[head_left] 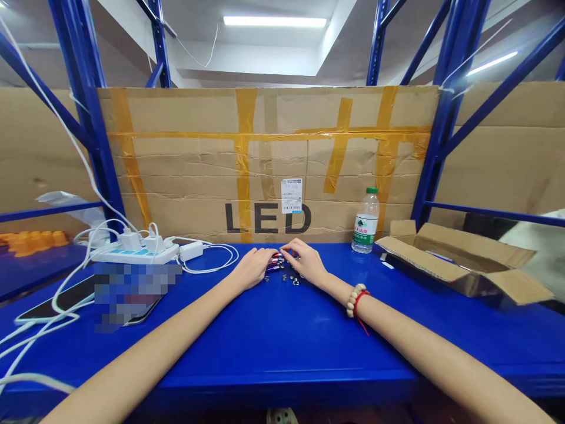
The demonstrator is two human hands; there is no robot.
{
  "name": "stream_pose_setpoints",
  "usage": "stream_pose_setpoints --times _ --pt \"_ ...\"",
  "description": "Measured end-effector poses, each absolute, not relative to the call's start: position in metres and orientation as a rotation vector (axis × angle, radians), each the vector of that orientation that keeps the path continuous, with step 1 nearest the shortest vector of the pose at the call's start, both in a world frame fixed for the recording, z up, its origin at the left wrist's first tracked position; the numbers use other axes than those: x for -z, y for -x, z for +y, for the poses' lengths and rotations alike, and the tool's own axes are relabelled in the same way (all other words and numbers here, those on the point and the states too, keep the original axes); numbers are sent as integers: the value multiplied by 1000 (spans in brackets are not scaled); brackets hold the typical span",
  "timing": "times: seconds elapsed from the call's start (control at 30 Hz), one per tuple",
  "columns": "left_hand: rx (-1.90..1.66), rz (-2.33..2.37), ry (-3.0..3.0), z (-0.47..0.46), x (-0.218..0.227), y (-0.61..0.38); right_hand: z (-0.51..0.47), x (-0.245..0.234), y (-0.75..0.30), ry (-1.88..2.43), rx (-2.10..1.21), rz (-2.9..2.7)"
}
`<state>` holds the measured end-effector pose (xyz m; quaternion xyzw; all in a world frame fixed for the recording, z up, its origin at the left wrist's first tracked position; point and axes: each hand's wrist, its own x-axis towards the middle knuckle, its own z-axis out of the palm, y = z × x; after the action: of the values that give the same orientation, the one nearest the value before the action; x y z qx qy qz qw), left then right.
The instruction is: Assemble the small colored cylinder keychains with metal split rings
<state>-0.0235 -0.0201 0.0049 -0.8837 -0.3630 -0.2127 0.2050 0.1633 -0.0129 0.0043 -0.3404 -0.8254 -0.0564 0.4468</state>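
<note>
Both my arms reach far across the blue table (282, 341). My left hand (253, 266) and my right hand (304, 260) meet at a little heap of small metal and red parts (282, 272) near the cardboard wall. The fingers of both hands are curled and pinched over the parts; what each one holds is too small to make out. A few loose silver pieces (295, 281) lie just in front of my right hand. A bead bracelet with a red string (356, 300) sits on my right wrist.
A cardboard sheet marked LED (269, 165) closes the back. At the left lie a white power strip (132, 252) with chargers and cables and a phone (57, 303). A water bottle (365, 221) and an open cardboard box (463, 262) stand at the right. Blue rack posts (88, 112) flank the table.
</note>
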Motion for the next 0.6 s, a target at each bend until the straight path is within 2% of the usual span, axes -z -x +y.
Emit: stream_pose_setpoints --times 0.27,0.6 --pt "686 -1053 2473 -22 -6 23 -19 -5 -153 817 62 -1890" --pt "812 -1110 2329 -20 -4 24 -20 -5 -155 822 117 -1929"
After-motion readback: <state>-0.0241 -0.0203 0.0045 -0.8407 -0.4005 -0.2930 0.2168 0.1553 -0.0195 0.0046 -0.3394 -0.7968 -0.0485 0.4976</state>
